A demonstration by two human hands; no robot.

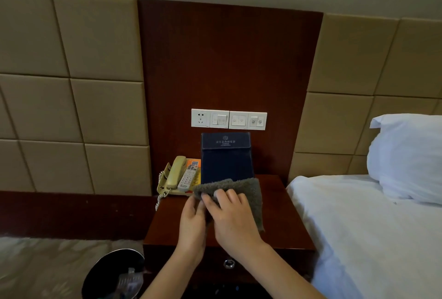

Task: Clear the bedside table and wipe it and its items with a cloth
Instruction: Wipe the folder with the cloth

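A grey fluffy cloth (253,193) is held above the dark wooden bedside table (282,222). My left hand (192,224) grips the cloth's left edge from below. My right hand (232,217) lies over the cloth with its fingers curled on the top fold. Behind the cloth a dark blue folder (226,157) stands upright against the wall panel, its lower edge hidden by the cloth. At the table's back left sits a beige telephone (173,175) with a white remote control (189,176) lying on it, next to an orange card (193,162).
A white bed (373,231) with a pillow (409,155) borders the table on the right. A black waste bin (114,274) stands on the floor at the lower left. A socket and switch panel (229,119) is on the wall above the folder. The table's drawer knob (229,263) faces me.
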